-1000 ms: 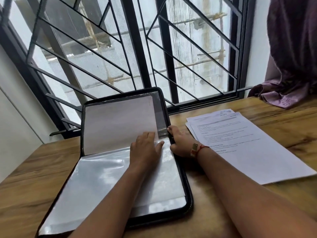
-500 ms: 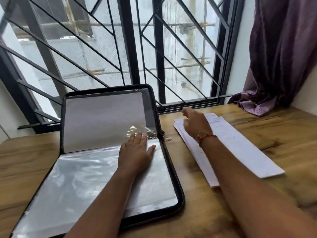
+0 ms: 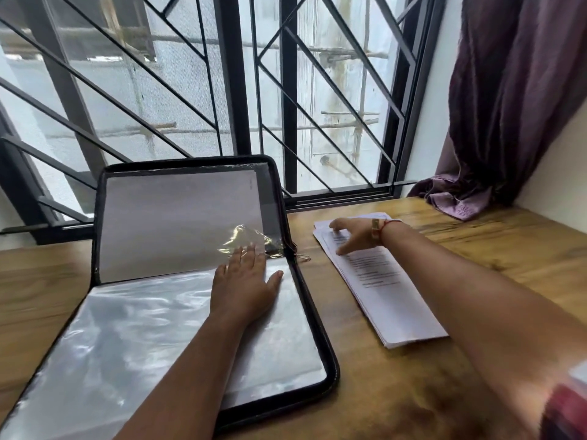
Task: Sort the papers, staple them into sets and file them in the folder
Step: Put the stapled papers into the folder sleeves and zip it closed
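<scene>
Since a moment ago the right hand [image 3: 355,238] has left the folder's edge and now lies over the far end of the papers [image 3: 381,281], fingers [image 3: 338,225] spread loosely and holding nothing; whether the tips press the top sheet cannot be told. Under both arms runs the wooden table [image 3: 476,258]. Beneath the left hand [image 3: 244,281] lies the black zip folder [image 3: 317,328], open, its far half raised toward the window grille [image 3: 286,90]. That hand rests flat on the near half's clear sleeve [image 3: 127,338], fingers together and extended, thumb out, tips at the fold where a lifted corner of plastic glints. Printed sheets extend from the right fingertips back toward the wrist. Just right of the left fingertips, a zip pull [image 3: 301,256] lies on the wood.
</scene>
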Tool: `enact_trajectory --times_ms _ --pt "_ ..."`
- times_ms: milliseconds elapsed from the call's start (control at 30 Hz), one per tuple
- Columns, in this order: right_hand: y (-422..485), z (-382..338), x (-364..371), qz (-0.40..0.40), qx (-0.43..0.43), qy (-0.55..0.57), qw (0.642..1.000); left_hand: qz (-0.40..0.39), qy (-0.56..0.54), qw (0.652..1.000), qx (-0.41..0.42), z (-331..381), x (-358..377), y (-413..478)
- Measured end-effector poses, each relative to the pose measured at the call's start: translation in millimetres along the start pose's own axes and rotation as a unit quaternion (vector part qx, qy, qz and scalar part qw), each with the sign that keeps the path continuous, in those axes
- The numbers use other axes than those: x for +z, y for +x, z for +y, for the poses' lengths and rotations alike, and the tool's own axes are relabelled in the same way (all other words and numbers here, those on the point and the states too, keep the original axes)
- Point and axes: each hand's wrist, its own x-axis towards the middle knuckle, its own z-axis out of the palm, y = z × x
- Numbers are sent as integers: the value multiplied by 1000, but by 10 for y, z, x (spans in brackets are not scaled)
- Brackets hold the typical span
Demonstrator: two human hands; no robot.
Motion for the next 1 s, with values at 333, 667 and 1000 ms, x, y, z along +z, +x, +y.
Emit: enact_trajectory --times_ms 333,667,1000 --pt "1 -65 -103 135 -53 -132 981 -12 -15 1000 -6 23 -34 -38" --pt "-506 -387 -738 219 -145 -125 957 -14 -22 1000 -7 25 -59 -56" --pt "-1266 -1008 -1865 378 -268 -123 878 3 -103 994 -23 -17 -141 -53"
